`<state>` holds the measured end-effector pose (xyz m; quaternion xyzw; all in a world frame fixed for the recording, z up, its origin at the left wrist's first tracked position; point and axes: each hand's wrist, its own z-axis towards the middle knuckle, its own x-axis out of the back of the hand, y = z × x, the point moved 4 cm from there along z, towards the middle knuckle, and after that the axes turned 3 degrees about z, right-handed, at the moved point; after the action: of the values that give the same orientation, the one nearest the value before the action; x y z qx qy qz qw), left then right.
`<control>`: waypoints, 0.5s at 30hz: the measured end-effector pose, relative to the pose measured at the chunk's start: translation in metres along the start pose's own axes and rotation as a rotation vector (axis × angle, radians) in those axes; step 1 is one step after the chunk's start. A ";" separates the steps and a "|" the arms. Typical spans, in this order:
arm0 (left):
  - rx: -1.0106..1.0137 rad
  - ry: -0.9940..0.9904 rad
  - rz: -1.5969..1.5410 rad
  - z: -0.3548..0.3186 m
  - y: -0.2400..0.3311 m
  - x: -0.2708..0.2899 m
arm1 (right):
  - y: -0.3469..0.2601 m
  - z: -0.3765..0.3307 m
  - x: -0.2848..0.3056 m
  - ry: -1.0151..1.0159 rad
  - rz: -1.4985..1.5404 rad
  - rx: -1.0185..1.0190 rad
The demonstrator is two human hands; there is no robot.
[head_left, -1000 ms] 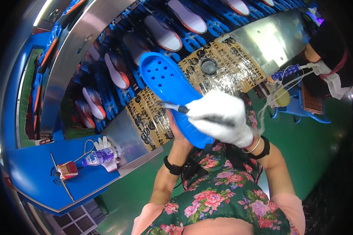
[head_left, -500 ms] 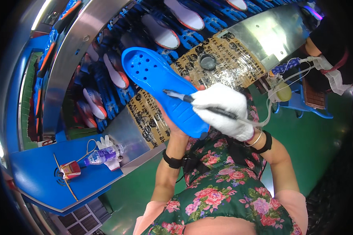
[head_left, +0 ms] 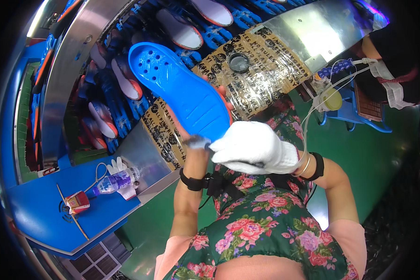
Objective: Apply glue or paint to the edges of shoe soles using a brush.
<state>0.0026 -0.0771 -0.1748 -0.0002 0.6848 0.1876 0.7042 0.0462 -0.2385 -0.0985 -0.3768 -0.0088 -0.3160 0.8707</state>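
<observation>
A blue shoe sole (head_left: 184, 95), with several small holes at its far end and ridges nearer me, lies inner face up in my bare left hand (head_left: 178, 127). That hand is closed round its underside, with fingers showing along the right edge. My right hand (head_left: 254, 148), in a white knitted glove, grips a brush (head_left: 198, 142) joined to a thin tube (head_left: 305, 126). Blurred by motion, the bristles are at the sole's near end; whether they touch it, I cannot tell. Wet-looking streaks shine on the sole.
Printed brown tape (head_left: 252, 88) covers the metal ledge, where a small dark round dish (head_left: 239, 62) sits. Racks beyond hold shoe uppers (head_left: 179, 30). A bottle (head_left: 114, 182) and a spare glove lie on the blue table (head_left: 37, 205). Another person's arm (head_left: 369, 46) is at right.
The brush has gone from the middle of the sole to its near end, along with my right hand. The whole scene, sole included, has shifted slightly left and up in view.
</observation>
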 end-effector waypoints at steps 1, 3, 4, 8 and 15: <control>0.004 0.008 -0.005 0.000 -0.001 0.001 | 0.003 0.003 0.007 0.010 0.126 -0.056; 0.057 0.007 0.024 -0.001 -0.003 -0.003 | 0.017 0.002 0.011 0.125 0.247 -0.225; 0.056 0.014 0.019 -0.002 -0.003 -0.007 | 0.021 0.004 0.018 0.160 0.057 -0.191; 0.155 -0.134 0.007 0.002 0.003 -0.007 | 0.007 -0.005 0.005 0.034 -0.089 0.019; 0.164 -0.079 0.123 -0.001 0.010 0.012 | 0.030 -0.009 0.013 0.122 0.060 -0.185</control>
<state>-0.0016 -0.0647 -0.1836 0.1069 0.6683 0.1739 0.7153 0.0710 -0.2360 -0.1213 -0.4357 0.0848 -0.3115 0.8402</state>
